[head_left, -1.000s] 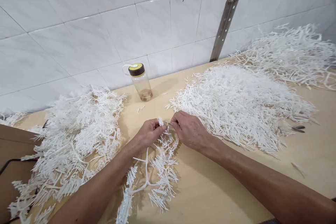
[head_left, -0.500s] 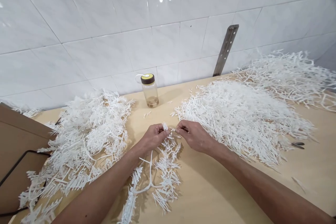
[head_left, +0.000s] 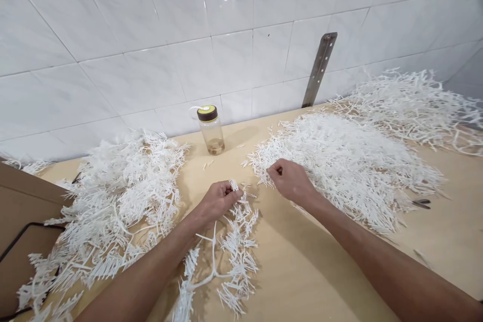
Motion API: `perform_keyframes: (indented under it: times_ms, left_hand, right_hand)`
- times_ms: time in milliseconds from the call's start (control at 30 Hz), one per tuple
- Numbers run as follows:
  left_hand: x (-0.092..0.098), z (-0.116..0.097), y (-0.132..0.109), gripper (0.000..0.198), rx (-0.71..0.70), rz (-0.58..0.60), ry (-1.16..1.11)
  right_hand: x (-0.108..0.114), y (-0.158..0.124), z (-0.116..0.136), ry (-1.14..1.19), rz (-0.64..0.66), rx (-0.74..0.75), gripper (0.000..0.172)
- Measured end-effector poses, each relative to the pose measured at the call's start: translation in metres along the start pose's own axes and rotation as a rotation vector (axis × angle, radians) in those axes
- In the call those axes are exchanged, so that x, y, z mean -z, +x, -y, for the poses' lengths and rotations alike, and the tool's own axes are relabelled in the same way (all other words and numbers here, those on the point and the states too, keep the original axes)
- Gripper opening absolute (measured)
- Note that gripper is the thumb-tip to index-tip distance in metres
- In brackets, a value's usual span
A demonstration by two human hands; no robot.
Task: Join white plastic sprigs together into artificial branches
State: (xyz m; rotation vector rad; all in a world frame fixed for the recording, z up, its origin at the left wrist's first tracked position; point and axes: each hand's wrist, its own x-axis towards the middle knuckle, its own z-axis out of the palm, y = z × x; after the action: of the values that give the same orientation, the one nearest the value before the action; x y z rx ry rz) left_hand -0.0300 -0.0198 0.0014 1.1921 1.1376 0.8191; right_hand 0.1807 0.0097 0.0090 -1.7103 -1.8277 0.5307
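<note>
My left hand (head_left: 218, 201) is closed on the top of a white branched plastic frame (head_left: 226, 251) that lies on the wooden table (head_left: 302, 282) and carries rows of small white sticks. My right hand (head_left: 290, 181) is closed in a pinch at the near edge of a big heap of loose white sticks (head_left: 339, 161); what it pinches is too small to name. The two hands are apart, with the right one farther back and to the right.
A heap of white branched frames (head_left: 113, 211) lies to the left. A clear bottle with a dark lid (head_left: 211, 130) stands by the tiled wall. More white pieces (head_left: 415, 105) lie at far right. A brown box (head_left: 22, 221) sits at left, small dark tool (head_left: 420, 204) at right.
My right hand has pulled away from the left hand and moved right and back to the edge of the loose heap. The left hand stays on the frame.
</note>
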Motion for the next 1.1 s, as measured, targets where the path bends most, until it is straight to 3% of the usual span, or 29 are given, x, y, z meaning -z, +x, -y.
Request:
perform_keyframes:
  times_ms: [100, 233, 400, 467, 567, 667, 900, 1100]
  left_hand:
    - [0.002, 0.004, 0.001, 0.046, -0.008, -0.097, -0.108]
    - [0.003, 0.003, 0.001, 0.047, -0.007, -0.092, -0.172]
    - [0.003, 0.002, 0.001, 0.047, 0.011, -0.072, -0.193]
    - [0.002, 0.002, 0.001, 0.048, 0.007, -0.067, -0.197]
    - [0.0, 0.002, 0.001, 0.048, -0.035, -0.09, -0.185]
    - [-0.004, 0.002, -0.001, 0.046, -0.082, -0.115, -0.129]
    - [-0.009, 0.003, -0.002, 0.041, -0.176, -0.17, 0.01]
    - [-0.008, 0.006, 0.0, 0.043, -0.195, -0.162, 0.043]
  right_hand:
    - [0.014, 0.007, -0.011, 0.088, -0.117, 0.005, 0.012]
    - [0.022, 0.009, -0.017, 0.07, -0.269, 0.08, 0.012]
    - [0.018, 0.001, -0.01, 0.02, -0.298, 0.237, 0.019]
    - [0.011, -0.006, -0.001, 0.132, -0.233, 0.257, 0.021]
    - [-0.003, -0.019, 0.013, 0.398, 0.162, 0.183, 0.025]
    - [-0.014, -0.027, 0.021, 0.603, 0.401, 0.073, 0.026]
    - [-0.02, -0.029, 0.019, 0.7, 0.447, -0.026, 0.015]
    - [-0.021, -0.03, 0.022, 0.635, 0.358, 0.015, 0.016]
